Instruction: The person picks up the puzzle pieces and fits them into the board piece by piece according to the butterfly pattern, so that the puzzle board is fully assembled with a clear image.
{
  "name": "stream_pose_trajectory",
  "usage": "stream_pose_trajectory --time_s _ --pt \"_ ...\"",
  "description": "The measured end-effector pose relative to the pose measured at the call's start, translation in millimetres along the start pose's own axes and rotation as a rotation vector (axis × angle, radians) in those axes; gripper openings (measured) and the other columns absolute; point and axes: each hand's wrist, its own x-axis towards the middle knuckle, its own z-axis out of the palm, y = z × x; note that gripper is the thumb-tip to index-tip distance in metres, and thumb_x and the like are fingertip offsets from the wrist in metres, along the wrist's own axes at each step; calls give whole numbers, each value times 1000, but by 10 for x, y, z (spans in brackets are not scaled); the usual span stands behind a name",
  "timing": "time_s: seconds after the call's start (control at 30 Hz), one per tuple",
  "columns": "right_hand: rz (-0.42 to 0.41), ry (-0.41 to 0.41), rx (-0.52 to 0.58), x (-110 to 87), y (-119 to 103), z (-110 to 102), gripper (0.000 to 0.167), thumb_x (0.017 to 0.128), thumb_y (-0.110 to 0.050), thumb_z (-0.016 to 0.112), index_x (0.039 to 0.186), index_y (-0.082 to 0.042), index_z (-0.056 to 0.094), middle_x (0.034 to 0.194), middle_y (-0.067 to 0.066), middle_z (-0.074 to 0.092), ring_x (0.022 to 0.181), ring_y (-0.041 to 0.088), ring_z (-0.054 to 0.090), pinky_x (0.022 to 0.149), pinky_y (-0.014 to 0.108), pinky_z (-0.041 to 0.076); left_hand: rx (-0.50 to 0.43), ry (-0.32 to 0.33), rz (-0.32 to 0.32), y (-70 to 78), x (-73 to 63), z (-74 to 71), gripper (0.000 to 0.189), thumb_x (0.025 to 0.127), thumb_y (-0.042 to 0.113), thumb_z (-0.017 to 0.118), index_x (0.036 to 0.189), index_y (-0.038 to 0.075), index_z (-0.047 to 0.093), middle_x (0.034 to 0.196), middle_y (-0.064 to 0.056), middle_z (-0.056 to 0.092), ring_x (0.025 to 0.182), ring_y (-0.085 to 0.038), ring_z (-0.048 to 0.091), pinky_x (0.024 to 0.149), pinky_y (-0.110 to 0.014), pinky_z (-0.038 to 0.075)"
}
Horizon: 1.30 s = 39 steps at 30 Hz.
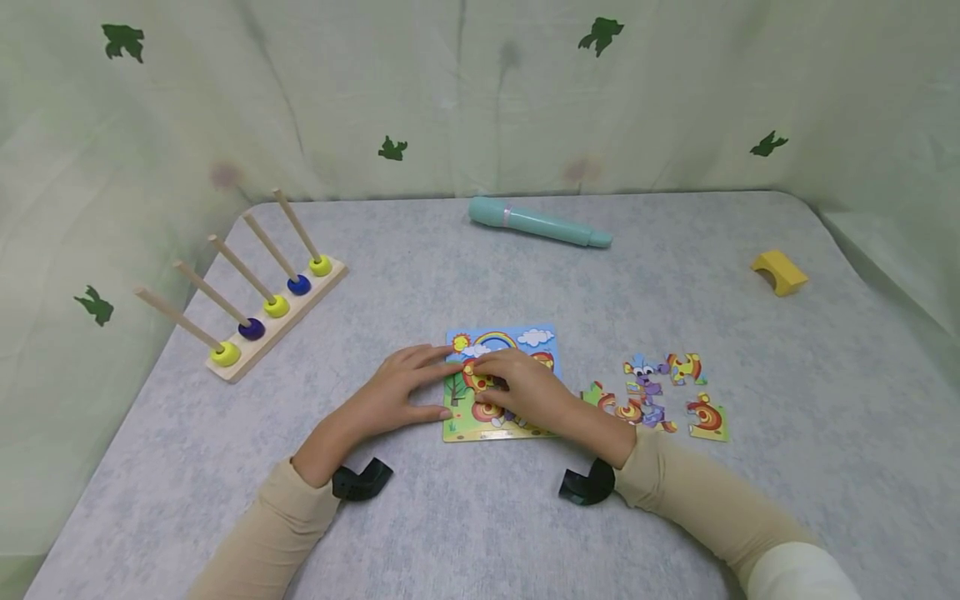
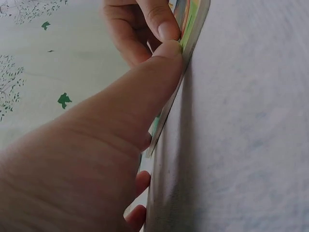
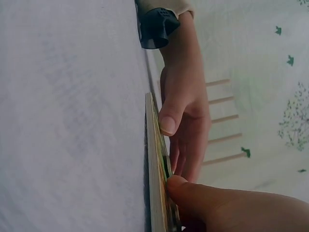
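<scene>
A colourful puzzle board (image 1: 536, 337) with a sun, rainbow and clouds lies flat on the table. At its left edge rests my left hand (image 1: 393, 387), the fingers extended over the board and the thumb (image 2: 166, 60) at its rim. My right hand (image 1: 528, 390) reaches over the board and pinches a red-and-yellow puzzle piece (image 1: 476, 380) between thumb and curled fingers, low against the surface. The right thumb (image 3: 179, 188) shows at the board's edge in the right wrist view. My right hand hides much of the board's middle.
Loose puzzle pieces (image 1: 707, 418) lie right of the board. A peg stand (image 1: 279, 330) with yellow and blue beads stands at the left. A teal marker-shaped stick (image 1: 542, 223) lies at the back, and a yellow arch block (image 1: 781, 272) sits at the far right.
</scene>
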Motion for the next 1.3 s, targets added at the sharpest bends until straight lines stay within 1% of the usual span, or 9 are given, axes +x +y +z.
stream_pose_trajectory --time_s 0.13,0.3,0.6,0.67,0.77,0.93,1.03,1.13,1.3 --pt "13 14 -26 9 -15 13 31 83 -25 66 109 -9 65 116 0 57 112 14 47 91 28 38 -3 3 1 1 -9 1 60 81 45 62 133 20 47 139 -4 36 127 -29 27 100 -51 18" --pt "-10 46 -69 20 -34 20 30 81 -25 68 105 -8 67 112 1 59 109 15 50 90 28 39 3 0 2 13 -20 -6 60 82 45 62 133 19 47 140 -4 35 127 -29 27 100 -51 18" --pt "-42 72 -145 15 -25 -3 36 78 -28 71 109 -10 67 113 5 57 106 20 50 91 34 37 -4 20 10 33 -30 -28 58 81 42 64 131 17 50 139 -6 36 126 -30 29 99 -51 19" --pt "-39 52 -138 11 -22 -20 38 78 -29 70 111 -11 66 115 5 56 107 20 49 91 35 36 -4 14 3 34 -32 -31 58 81 42 64 131 18 49 139 -5 35 126 -28 28 100 -50 19" --pt "-12 -17 -89 5 -11 -64 41 80 -31 68 116 -11 63 121 4 52 113 21 45 95 37 33 -4 3 -9 32 -34 -32 58 81 44 63 132 19 48 140 -4 34 127 -27 27 101 -49 18" --pt "34 -164 41 -10 13 -180 50 83 -36 64 127 -14 53 133 4 42 122 21 35 98 40 29 -1 -1 -7 24 -27 -24 59 82 46 61 133 20 47 141 -4 33 127 -27 26 101 -49 18" --pt "47 -198 122 -41 1 -282 55 83 -35 64 131 -14 47 135 5 38 124 18 33 97 39 31 3 1 -4 13 -21 -12 60 81 47 60 133 20 47 141 -3 33 127 -26 26 101 -48 18" --pt "60 -167 166 -129 -20 -416 59 82 -33 65 133 -13 44 137 4 36 126 17 31 97 39 33 9 2 -1 2 -17 -3 60 82 48 60 133 20 47 140 -3 34 128 -25 26 101 -48 18" --pt "31 -4 169 -398 -19 -704 62 79 -27 69 133 -13 42 136 1 37 125 19 33 96 43 33 9 -11 -13 -5 -12 2 60 82 49 60 133 21 46 140 -3 34 128 -25 26 101 -47 18"
